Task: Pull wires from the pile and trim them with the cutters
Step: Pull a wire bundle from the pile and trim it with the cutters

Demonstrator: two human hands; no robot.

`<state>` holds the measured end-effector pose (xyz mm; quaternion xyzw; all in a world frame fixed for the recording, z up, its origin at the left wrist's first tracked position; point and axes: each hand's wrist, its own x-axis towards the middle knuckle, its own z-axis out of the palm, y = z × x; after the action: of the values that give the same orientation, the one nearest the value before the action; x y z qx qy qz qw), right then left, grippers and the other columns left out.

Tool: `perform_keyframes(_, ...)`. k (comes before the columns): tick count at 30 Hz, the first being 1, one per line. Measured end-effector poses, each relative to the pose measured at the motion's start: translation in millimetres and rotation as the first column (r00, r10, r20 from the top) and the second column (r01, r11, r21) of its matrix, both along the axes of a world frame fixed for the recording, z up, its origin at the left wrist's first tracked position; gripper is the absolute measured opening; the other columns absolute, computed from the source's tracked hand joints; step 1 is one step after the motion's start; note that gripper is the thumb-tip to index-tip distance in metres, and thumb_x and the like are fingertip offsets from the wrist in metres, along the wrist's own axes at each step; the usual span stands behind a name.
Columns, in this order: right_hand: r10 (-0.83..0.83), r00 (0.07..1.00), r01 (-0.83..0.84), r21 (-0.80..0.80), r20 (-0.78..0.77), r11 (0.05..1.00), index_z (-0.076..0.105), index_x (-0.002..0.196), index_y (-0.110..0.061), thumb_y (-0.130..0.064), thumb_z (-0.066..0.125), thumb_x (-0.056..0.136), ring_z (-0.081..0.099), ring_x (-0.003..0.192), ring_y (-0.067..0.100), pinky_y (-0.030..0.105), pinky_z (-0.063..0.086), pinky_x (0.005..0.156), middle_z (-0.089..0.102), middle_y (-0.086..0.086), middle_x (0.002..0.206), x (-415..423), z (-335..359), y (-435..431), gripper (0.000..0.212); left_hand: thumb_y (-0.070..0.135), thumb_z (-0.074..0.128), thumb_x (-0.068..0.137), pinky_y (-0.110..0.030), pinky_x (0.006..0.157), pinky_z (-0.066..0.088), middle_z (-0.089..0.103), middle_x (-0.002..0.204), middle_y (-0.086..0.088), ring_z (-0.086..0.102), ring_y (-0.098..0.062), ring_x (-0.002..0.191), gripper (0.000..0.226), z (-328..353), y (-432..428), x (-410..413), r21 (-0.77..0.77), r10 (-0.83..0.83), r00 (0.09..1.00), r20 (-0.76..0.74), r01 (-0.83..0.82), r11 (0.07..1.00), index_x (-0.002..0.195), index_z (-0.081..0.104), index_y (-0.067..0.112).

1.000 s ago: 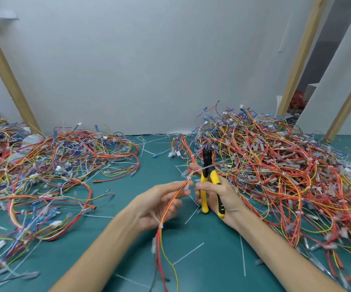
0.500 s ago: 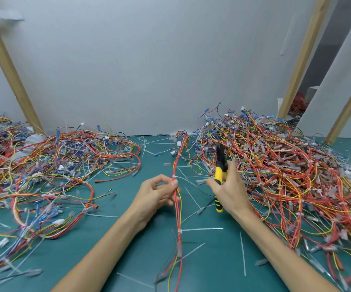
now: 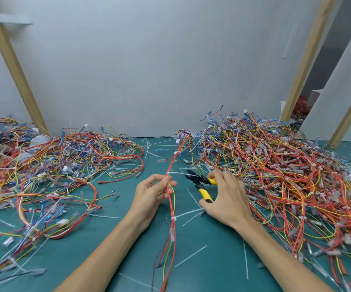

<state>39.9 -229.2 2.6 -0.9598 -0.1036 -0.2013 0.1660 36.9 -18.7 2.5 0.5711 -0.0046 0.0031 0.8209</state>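
A red and yellow wire bundle runs from the near edge up the middle of the green mat toward the big tangled pile on the right. My left hand pinches this bundle between thumb and fingertips, just below a white cable tie that sticks out to the right. My right hand grips the yellow-handled cutters. Their black jaws are spread and point left at the cable tie's tail, a short way from it.
A second heap of wires covers the left of the mat. Cut white cable-tie tails lie scattered over the mat. A white wall stands behind, with slanted wooden posts at left and right.
My right hand has swung the cutters from upright to pointing left, with jaws now spread by the cable tie. The left hand has slid up the bundle, which now lies straighter.
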Motion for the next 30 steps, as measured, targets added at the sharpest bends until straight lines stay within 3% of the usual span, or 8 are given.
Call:
perform_keyframes(9, 0.097, 0.994, -0.098, 0.029, 0.039, 0.995, 0.056, 0.113, -0.030, -0.049, 0.061, 0.061, 0.049, 0.096, 0.014, 0.032, 0.037, 0.080, 0.049, -0.010, 0.099, -4.5, -0.8, 8.9, 0.055, 0.003, 0.059, 0.092, -0.016, 0.051, 0.045, 0.072, 0.082, -0.016, 0.058, -0.010, 0.054, 0.008, -3.1, -1.8, -0.6, 0.099, -0.084, 0.996, 0.011, 0.082, 0.992, 0.086, 0.063, 0.001)
perform_keyframes(23, 0.169, 0.985, -0.170, 0.130, 0.014, 0.977, 0.056, 0.112, -0.029, -0.042, 0.066, 0.062, 0.044, 0.094, 0.006, 0.015, 0.028, 0.067, 0.046, -0.014, 0.099, -7.3, 1.6, 9.8, 0.052, 0.004, 0.060, 0.093, -0.020, 0.052, 0.046, 0.072, 0.083, -0.015, 0.061, -0.016, 0.056, 0.010, -2.7, -5.5, -4.7, 0.253, -0.124, 0.988, 0.091, 0.098, 0.963, 0.082, 0.058, 0.004)
perform_keyframes(30, 0.230, 0.973, -0.217, 0.263, -0.021, 0.940, 0.059, 0.110, -0.027, -0.033, 0.073, 0.064, 0.051, 0.096, 0.005, 0.021, 0.042, 0.079, 0.054, -0.014, 0.103, -5.0, 1.3, 7.1, 0.048, 0.001, 0.062, 0.091, -0.018, 0.049, 0.045, 0.073, 0.078, -0.012, 0.063, -0.014, 0.054, 0.010, -1.1, -8.3, -5.9, 0.308, -0.087, 0.988, 0.129, 0.044, 0.950, 0.082, 0.057, 0.001)
